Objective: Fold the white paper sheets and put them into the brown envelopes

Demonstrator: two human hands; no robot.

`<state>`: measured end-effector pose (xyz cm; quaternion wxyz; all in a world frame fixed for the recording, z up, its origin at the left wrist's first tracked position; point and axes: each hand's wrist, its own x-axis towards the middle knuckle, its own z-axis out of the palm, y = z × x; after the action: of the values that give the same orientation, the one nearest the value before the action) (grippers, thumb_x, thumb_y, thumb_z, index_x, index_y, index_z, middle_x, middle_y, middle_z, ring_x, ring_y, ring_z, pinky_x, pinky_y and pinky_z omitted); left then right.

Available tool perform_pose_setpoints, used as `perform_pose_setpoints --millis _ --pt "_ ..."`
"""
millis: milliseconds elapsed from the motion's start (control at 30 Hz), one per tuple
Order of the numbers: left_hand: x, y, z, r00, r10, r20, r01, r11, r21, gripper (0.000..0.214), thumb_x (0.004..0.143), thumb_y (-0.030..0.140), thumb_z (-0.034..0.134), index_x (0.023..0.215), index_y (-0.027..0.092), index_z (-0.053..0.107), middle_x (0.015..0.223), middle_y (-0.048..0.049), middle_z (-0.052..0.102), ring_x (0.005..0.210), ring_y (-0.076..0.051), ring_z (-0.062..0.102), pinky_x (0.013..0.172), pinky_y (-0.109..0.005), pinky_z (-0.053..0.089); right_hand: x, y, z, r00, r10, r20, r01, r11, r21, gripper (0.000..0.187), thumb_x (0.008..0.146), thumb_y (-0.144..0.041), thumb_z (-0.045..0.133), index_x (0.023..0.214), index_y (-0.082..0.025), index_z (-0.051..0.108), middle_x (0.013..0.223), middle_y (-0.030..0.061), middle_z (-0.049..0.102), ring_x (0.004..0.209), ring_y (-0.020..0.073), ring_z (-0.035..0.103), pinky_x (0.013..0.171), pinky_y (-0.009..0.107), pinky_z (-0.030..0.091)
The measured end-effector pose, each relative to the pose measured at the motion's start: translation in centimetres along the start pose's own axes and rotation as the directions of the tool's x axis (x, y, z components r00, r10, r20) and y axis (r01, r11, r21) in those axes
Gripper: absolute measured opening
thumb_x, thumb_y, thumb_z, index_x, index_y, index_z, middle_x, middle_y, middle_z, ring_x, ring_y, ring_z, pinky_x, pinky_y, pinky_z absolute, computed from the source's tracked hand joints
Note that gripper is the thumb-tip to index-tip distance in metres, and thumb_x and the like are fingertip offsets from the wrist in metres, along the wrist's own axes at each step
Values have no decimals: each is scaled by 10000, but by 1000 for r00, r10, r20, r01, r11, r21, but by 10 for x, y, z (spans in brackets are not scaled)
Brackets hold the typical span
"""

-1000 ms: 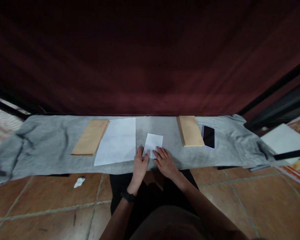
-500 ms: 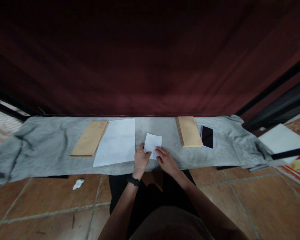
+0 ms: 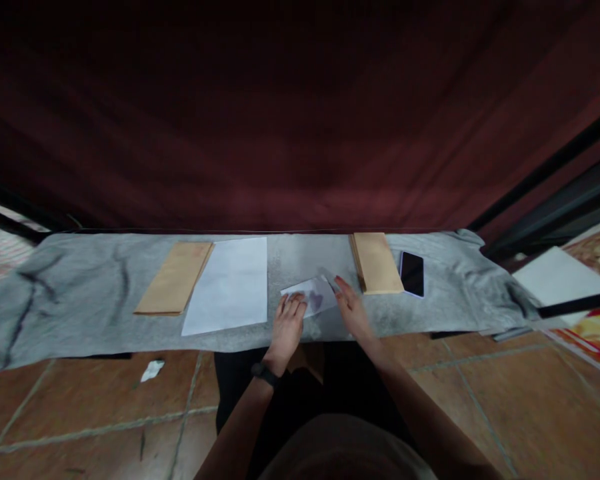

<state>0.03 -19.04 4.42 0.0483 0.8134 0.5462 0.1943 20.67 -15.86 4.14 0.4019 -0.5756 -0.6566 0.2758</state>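
Note:
A small folded white paper (image 3: 314, 294) lies slanted on the grey cloth (image 3: 105, 300) in front of me. My left hand (image 3: 287, 323) rests flat on its near left corner, fingers stretched out. At the paper's right edge, my right hand (image 3: 351, 308) has its fingers against that side, which looks slightly lifted. A black band sits on my left wrist.
On the cloth lie a large white sheet (image 3: 230, 285), a brown envelope (image 3: 175, 278) at its left, a stack of brown envelopes (image 3: 377, 263) and a black phone (image 3: 412, 274) at the right. A crumpled scrap (image 3: 151, 370) lies on the tiled floor. A dark red curtain hangs behind.
The small paper has turned from upright to slanted and lower. My right hand moved from its near edge to its right side; my left hand spread flat on it.

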Motion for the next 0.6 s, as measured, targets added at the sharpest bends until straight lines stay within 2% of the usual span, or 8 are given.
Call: perform_pose_setpoints --millis 67,133,267,333,433,533,600 --pt "-3 -4 6 1000 -13 15 13 1000 -10 530 884 17 372 1317 204 611 1453 -94 598 1410 -227 487 1255 -498 281 -3 -2 13 983 -113 146 131 984 -123 470 1031 -333 378 1448 -225 564 1519 92 545 1432 231 473 1213 479 366" --pt "-5 -8 7 999 -28 41 28 999 -14 560 888 17 354 1367 192 584 1483 -97 578 1430 -220 472 1264 -508 261 -4 -5 27 945 -190 265 253 940 -229 473 1043 -310 369 1461 -184 552 1551 105 506 1458 240 439 1233 488 331" --pt "-10 -17 2 993 -39 115 43 999 -31 616 861 5 354 1413 187 557 1524 -94 541 1466 -208 429 1265 -513 255 1 -11 49 879 -238 413 397 845 -359 486 1073 -304 331 1500 -147 500 1600 111 430 1502 244 368 1255 487 279" --pt "-12 -21 0 988 -40 149 50 997 -61 659 831 -1 372 1443 183 534 1540 -96 522 1483 -205 403 1263 -508 260 5 -12 56 865 -235 442 425 812 -399 483 1077 -311 336 1517 -173 478 1611 98 411 1507 243 359 1253 497 279" --pt "-9 -20 3 983 -108 149 128 983 -130 715 803 15 413 1496 178 480 1556 -102 501 1485 -210 401 1250 -488 300 10 -12 60 875 -218 433 417 794 -442 481 1076 -300 334 1528 -205 465 1618 81 397 1511 242 350 1251 509 278" --pt "2 -7 12 968 -234 93 246 958 -150 632 906 127 416 1537 135 417 1571 -137 470 1494 -243 386 1230 -493 337 9 -10 62 879 -211 428 411 790 -455 503 1062 -270 346 1551 -187 429 1634 83 361 1522 257 327 1263 504 247" --pt "11 3 18 958 -280 64 285 953 -101 581 987 238 380 1548 91 387 1584 -173 439 1519 -274 332 1241 -524 297 9 -9 63 875 -206 437 415 785 -461 534 1040 -247 382 1569 -174 396 1645 92 331 1526 272 317 1269 497 226"
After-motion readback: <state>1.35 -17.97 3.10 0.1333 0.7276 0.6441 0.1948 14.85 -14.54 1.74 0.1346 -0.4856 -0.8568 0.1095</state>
